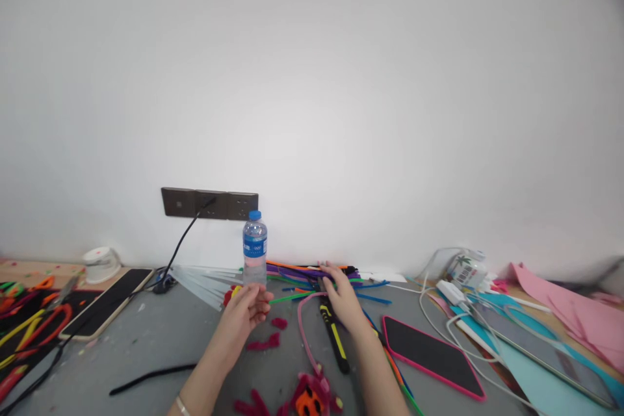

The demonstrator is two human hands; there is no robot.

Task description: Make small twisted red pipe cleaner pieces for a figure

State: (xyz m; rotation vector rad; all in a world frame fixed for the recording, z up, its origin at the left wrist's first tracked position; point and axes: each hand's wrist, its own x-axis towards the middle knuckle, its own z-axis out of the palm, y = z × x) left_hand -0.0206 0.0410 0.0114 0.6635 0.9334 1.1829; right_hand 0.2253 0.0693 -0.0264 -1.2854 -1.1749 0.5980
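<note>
My left hand [242,313] is raised in front of a water bottle [255,247] with a blue cap. Its fingers are curled in; whatever they may hold is hidden. The tip of a green pipe cleaner [290,297] shows just beside them. My right hand [342,302] reaches over a bundle of purple, orange and blue pipe cleaners [292,271] by the wall, fingers apart and touching the pile. Under it lies a tool with a yellow-and-black handle [335,338]. A pink pipe-cleaner piece with an orange face [309,400] sits at the front edge.
A pink-edged phone [431,356] lies right, near white cables [433,322] and coloured paper [550,364]. Another phone [110,302] is at left beside pipe cleaners [34,331]. A black pipe cleaner [151,375] and crimson scraps [264,342] lie in front. A socket strip [209,203] is on the wall.
</note>
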